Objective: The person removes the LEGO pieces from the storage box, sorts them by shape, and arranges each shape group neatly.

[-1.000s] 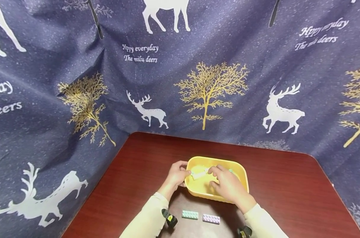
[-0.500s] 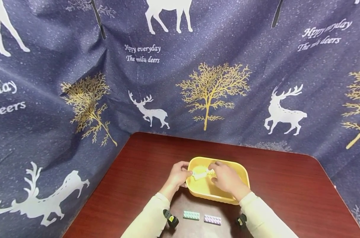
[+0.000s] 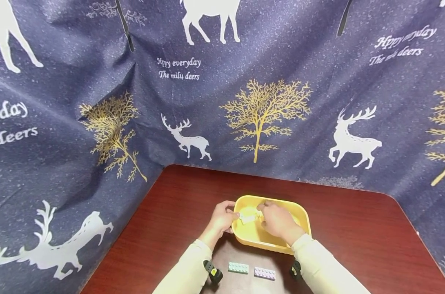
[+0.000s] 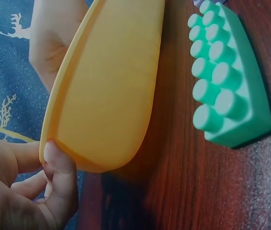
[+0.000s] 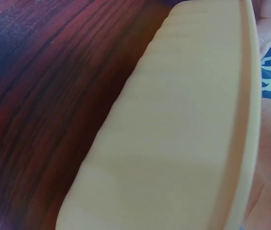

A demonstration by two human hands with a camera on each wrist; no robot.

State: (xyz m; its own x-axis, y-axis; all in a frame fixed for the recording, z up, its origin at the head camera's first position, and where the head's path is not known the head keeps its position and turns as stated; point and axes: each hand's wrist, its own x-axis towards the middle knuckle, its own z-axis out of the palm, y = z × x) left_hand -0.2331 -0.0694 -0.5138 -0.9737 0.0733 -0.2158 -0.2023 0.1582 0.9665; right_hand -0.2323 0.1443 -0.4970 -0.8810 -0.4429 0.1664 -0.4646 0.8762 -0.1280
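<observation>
My left hand (image 3: 222, 217) grips the left end of a yellow plastic bin (image 3: 261, 244), thumb over the rim and fingers outside. The left wrist view shows this thumb (image 4: 61, 165) against the bin's wall. My right hand (image 3: 279, 220) reaches down into the bin, its fingers bent at a small pale yellow brick (image 3: 260, 215) with studs. Whether they pinch it I cannot tell. A whitish block (image 3: 248, 219) lies left of it, near the left thumb. From the right wrist, the bin's wall (image 5: 173, 124) hides the fingertips.
In front of the bin, a mint green toy brick (image 3: 239, 268) and a lilac one (image 3: 264, 273) lie side by side, studs up. The dark red wooden table (image 3: 193, 192) ends at a blue curtain (image 3: 299, 61) printed with deer and trees.
My right hand has moved left and lower inside the bin, its fingers closing in on the pale yellow brick. My left hand keeps its grip on the rim. The head view shifts slightly.
</observation>
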